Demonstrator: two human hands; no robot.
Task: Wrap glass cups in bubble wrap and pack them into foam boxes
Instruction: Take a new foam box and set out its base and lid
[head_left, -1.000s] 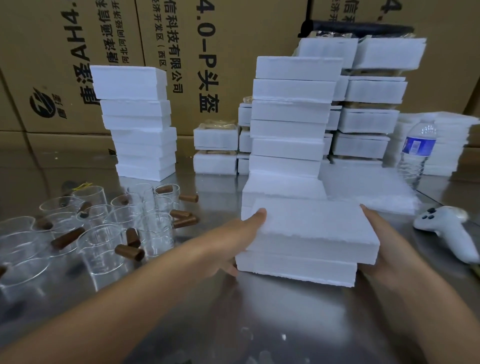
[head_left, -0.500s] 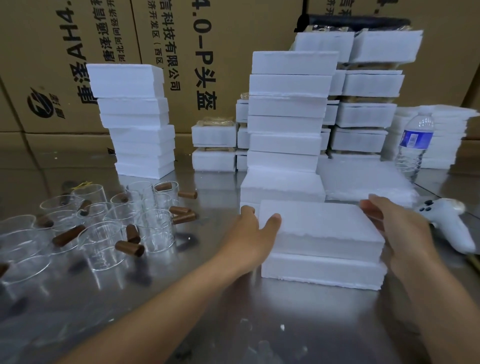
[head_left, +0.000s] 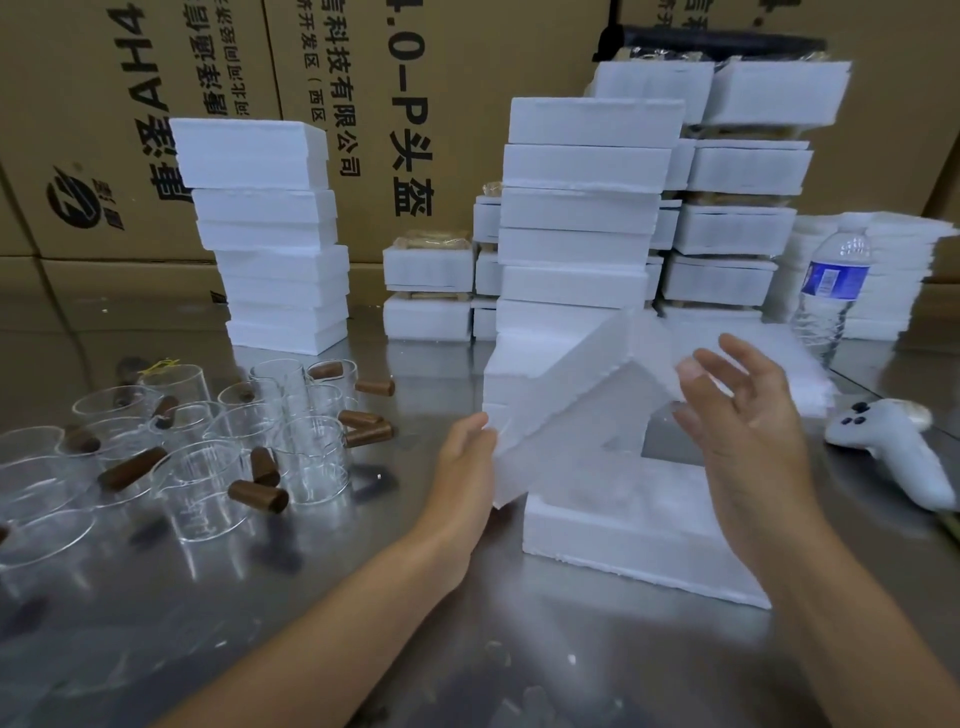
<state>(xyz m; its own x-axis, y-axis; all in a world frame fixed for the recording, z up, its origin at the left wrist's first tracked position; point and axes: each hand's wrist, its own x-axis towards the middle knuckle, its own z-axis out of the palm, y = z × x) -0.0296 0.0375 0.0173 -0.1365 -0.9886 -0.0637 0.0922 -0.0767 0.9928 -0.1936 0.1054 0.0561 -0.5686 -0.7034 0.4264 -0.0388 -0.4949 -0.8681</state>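
Note:
A white foam box base (head_left: 639, 540) lies on the steel table in front of me. Its foam lid (head_left: 571, 400) is raised and tilted, high end to the right, low end at the base's left edge. My left hand (head_left: 465, 457) grips the lid's low left corner. My right hand (head_left: 737, 415) is spread, its thumb touching the lid's raised right edge. Several glass cups (head_left: 311, 457) with brown handles stand in a cluster on the left. No bubble wrap is visible.
Tall stacks of foam boxes (head_left: 582, 218) stand right behind the open box, with another stack (head_left: 270, 234) at back left. A water bottle (head_left: 831, 296) and a white controller (head_left: 893, 447) sit to the right. Cardboard cartons (head_left: 363, 104) wall the back.
The closed box was set down on the table. Since then the lid has been lifted off the base and tipped up, its right end rising with my right hand.

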